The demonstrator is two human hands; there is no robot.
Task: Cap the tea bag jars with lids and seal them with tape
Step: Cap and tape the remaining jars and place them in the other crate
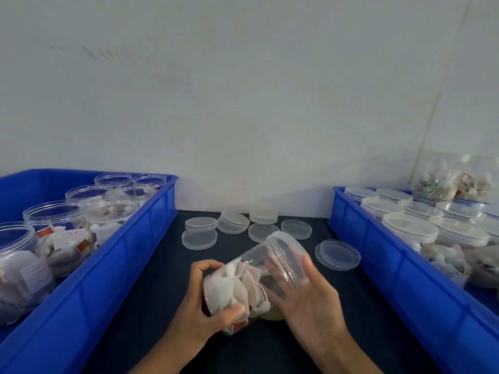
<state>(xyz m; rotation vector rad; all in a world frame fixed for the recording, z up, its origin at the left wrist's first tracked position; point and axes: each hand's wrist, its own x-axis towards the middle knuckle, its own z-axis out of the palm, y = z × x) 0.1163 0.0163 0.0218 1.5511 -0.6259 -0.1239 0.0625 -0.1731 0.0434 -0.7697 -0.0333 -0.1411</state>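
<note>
A clear plastic jar of white tea bags (251, 282) is held tilted over the dark table, its top pointing up and to the right. A clear lid (287, 255) sits on that top end. My left hand (208, 306) grips the jar's lower end, thumb across the front. My right hand (310, 295) lies flat against the lid and the jar's right side, fingers straight. Several loose clear lids (199, 238) lie on the table behind the jar, one (337, 254) just right of it. No tape is in view.
A blue bin (113, 255) on the left holds several open jars of tea bags (54, 220). A blue bin (391, 255) on the right holds several capped jars (410, 228). A pale wall stands close behind the table.
</note>
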